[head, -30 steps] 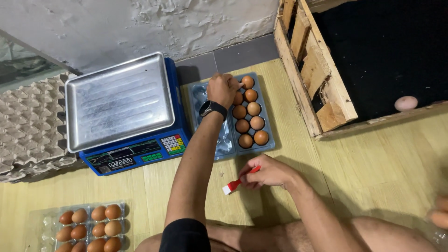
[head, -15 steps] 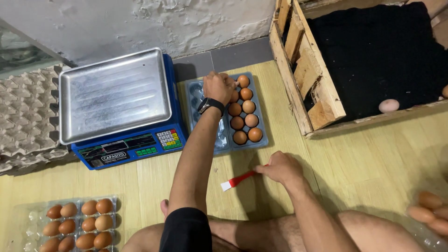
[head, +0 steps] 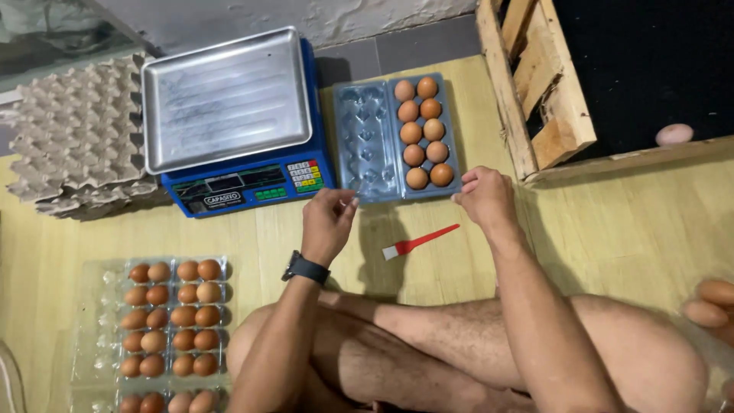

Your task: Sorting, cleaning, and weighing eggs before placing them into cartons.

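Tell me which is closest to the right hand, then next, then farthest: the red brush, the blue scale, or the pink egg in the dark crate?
From the right hand:
1. Red brush, just below-left on the floor.
2. Pink egg, off right inside the crate.
3. Blue scale, far left.

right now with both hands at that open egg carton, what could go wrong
The left hand and right hand sit at the near edge of the clear egg carton. All ten eggs fill one half, so lifting may tip it sideways. The red brush lies loose just below; a wrist could knock it.
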